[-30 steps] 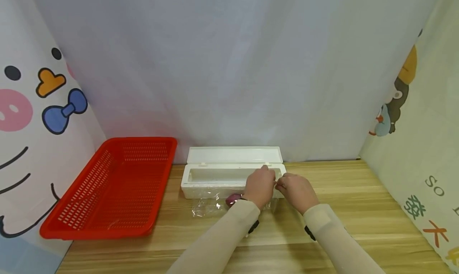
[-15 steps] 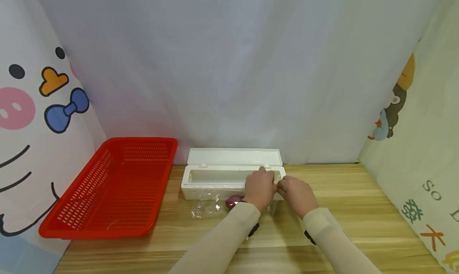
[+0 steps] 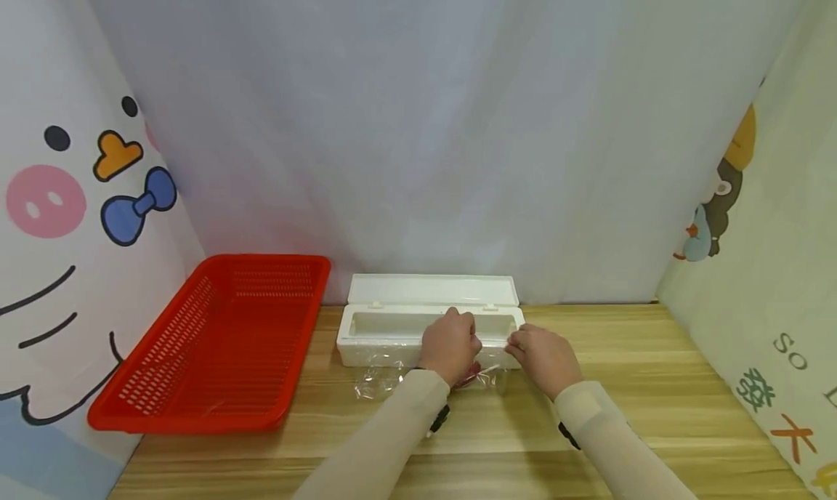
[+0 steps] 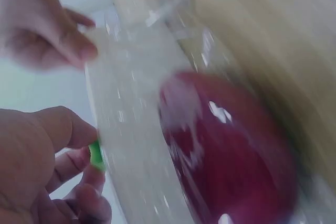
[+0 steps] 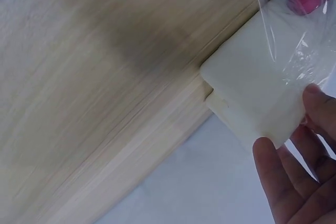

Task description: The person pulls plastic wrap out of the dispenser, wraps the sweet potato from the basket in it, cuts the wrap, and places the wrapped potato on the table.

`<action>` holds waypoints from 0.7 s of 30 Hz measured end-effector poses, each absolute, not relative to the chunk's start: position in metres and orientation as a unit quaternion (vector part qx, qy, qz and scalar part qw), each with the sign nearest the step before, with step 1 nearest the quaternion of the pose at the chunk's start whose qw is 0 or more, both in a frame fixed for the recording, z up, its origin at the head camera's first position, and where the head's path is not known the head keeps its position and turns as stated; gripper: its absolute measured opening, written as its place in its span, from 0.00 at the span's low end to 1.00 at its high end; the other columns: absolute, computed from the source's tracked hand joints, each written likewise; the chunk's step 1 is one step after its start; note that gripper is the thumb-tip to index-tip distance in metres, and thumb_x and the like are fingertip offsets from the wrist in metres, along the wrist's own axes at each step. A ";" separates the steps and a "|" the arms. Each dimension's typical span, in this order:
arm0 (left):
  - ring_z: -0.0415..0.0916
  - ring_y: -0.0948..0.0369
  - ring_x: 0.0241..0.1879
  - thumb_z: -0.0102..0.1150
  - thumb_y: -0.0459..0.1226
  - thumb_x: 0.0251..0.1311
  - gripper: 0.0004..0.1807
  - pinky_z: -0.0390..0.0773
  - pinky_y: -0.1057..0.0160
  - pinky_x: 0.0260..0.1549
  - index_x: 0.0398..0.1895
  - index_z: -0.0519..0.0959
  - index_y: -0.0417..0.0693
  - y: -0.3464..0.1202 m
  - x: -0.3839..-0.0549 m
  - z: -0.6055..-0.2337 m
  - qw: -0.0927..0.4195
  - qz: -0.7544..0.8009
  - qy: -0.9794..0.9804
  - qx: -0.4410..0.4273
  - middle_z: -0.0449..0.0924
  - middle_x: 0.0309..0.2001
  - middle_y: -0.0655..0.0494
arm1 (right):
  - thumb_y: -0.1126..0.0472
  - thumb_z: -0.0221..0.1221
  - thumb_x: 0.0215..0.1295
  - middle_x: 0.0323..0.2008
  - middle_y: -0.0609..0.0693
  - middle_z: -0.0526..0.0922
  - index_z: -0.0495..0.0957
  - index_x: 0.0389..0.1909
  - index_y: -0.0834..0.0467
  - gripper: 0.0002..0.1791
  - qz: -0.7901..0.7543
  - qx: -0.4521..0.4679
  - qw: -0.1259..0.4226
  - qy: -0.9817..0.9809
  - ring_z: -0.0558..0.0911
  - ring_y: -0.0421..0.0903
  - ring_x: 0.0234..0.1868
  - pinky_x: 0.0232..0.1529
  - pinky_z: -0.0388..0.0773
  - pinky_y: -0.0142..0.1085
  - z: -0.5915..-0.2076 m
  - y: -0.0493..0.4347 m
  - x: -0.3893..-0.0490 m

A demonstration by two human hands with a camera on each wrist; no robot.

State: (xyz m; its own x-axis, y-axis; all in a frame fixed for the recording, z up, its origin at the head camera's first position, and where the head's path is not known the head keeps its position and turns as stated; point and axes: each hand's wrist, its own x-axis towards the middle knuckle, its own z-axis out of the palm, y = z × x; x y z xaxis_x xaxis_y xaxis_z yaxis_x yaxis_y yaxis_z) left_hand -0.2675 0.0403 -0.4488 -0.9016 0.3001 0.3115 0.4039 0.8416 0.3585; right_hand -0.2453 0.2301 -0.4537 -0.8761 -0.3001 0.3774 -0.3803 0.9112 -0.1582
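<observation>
Left of the white box, a red basket stands on the bench. At the box's front rim, the left hand's fingers pinch a green piece, presumably the cutter; clear film covers a maroon rounded thing before the box; the right hand's fingers grip its right corner, probably steadying it.

The right wall reads "SO", with "發" and "大" beneath.

A plain pale curtain and cartoon-printed side panels close in a wood-grain table in a booth-like setting; the type of building is unclear.
</observation>
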 end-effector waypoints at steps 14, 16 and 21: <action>0.67 0.64 0.25 0.63 0.31 0.65 0.07 0.72 0.65 0.24 0.28 0.82 0.46 0.021 -0.264 -0.454 0.122 -0.278 -0.933 -0.193 0.72 0.29 0.56 | 0.68 0.66 0.67 0.53 0.62 0.84 0.81 0.55 0.66 0.17 0.184 0.155 0.199 -0.950 0.81 0.62 0.56 0.54 0.81 0.54 -0.453 0.236 -0.243; 0.67 0.64 0.25 0.63 0.30 0.64 0.07 0.73 0.65 0.24 0.27 0.82 0.46 0.021 -0.263 -0.453 0.124 -0.281 -0.932 -0.193 0.72 0.29 0.56 | 0.67 0.65 0.66 0.54 0.64 0.84 0.80 0.58 0.67 0.20 0.182 0.144 0.215 -0.948 0.80 0.64 0.58 0.55 0.80 0.56 -0.449 0.235 -0.244; 0.68 0.64 0.25 0.65 0.30 0.62 0.07 0.73 0.65 0.24 0.26 0.82 0.46 0.023 -0.263 -0.451 0.132 -0.277 -0.932 -0.192 0.72 0.29 0.57 | 0.64 0.71 0.62 0.46 0.59 0.87 0.85 0.48 0.64 0.15 0.132 0.208 0.210 -0.946 0.85 0.59 0.50 0.53 0.81 0.52 -0.442 0.223 -0.249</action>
State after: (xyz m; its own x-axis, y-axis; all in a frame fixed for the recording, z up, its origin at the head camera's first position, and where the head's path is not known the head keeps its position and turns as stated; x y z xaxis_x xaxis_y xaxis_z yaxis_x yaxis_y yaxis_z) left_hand -0.2628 0.0228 -0.4512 -0.8914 0.2851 0.3523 0.4312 0.7729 0.4656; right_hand -0.2490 0.2231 -0.4421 -0.8253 -0.3381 0.4523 -0.4487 0.8789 -0.1619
